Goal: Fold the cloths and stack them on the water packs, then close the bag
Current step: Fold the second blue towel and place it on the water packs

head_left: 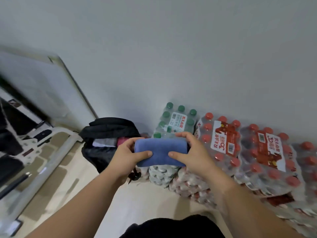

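Your fingers [145, 153] curl round the folded blue cloth [160, 152]. Left hand [126, 158] and right hand [191, 152] each grip an end, over the packs [248, 152], which spread from twelve to four o'clock. Black bag [106, 131] sits open at nine o'clock.

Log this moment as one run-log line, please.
stage: folding | blue cloth: folded, gripped by left hand and right hand | black bag: open | water packs: right of bag

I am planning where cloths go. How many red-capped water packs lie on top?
3. The first red-capped pack lies beside the green-capped pack, the second red-capped pack right of it, the third red-capped pack cut off at the right edge. Lower packs are partly hidden.
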